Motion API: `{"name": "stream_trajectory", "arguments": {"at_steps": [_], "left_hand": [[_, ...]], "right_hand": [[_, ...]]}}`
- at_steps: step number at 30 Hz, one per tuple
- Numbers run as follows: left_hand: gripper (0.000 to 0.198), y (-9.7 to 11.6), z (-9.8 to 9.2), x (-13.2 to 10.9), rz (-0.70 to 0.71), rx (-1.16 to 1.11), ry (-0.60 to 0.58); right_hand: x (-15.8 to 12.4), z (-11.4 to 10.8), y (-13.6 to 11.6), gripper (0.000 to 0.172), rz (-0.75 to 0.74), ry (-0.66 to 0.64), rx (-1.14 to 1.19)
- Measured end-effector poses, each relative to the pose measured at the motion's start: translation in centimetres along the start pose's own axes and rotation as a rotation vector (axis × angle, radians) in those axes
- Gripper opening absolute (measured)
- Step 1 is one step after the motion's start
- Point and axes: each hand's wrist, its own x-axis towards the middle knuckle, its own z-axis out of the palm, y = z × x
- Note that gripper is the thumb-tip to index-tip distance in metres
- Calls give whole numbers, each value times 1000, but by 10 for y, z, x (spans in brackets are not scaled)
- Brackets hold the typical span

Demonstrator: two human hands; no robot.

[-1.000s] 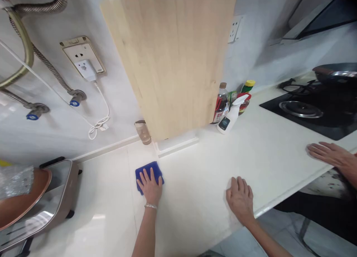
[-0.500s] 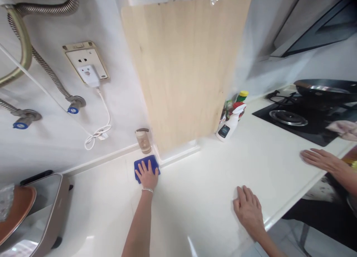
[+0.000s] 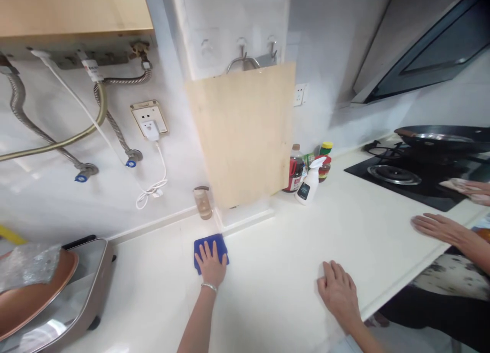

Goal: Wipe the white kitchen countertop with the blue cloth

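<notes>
My left hand (image 3: 212, 266), with a bracelet at the wrist, lies flat with fingers spread on a blue cloth (image 3: 201, 244). It presses the cloth onto the white countertop (image 3: 268, 281), just in front of the pillar's base. Behind the cloth, against the wall, stands a clear bottle (image 3: 202, 202) with a brown strap or handle on top. My right hand (image 3: 339, 292) rests palm down on the counter near its front edge, fingers extended and slightly bent, with nothing visible in it.
A wooden board (image 3: 245, 139) hangs on the pillar. A spray bottle (image 3: 308, 184) and sauce bottles (image 3: 294, 169) stand beside it. At right, a co-worker's hand (image 3: 440, 228) rests on the counter; another holds a rag (image 3: 454, 185) over the stove (image 3: 424, 182). A copper-coloured pan (image 3: 30, 307) sits left.
My left hand has drawn the blue cloth slightly away from the wall and bottle. My right hand stays in place. The view has tilted up, and the co-worker's hand with the rag shows more.
</notes>
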Motion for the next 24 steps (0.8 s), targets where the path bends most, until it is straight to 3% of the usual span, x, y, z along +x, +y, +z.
{"name": "stream_trajectory", "arguments": {"at_steps": [5,10,13,18,24], "left_hand": [[65,-4,-14,-69,101,-7,6],[64,-35,-27,-131,137,15,5],[63,-55,-32,-153,84,37,-6],[62,-64,-37,-154,-28,57,-21],[61,-61,-33,-111,-57,72,-10]], "right_hand": [[-3,-1,1,48,-10,13,37],[-9,5,7,48,-31,9,76],[-9,7,8,48,-26,6,77],[-9,4,7,47,-35,13,70],[-8,1,7,48,-39,-4,82]]}}
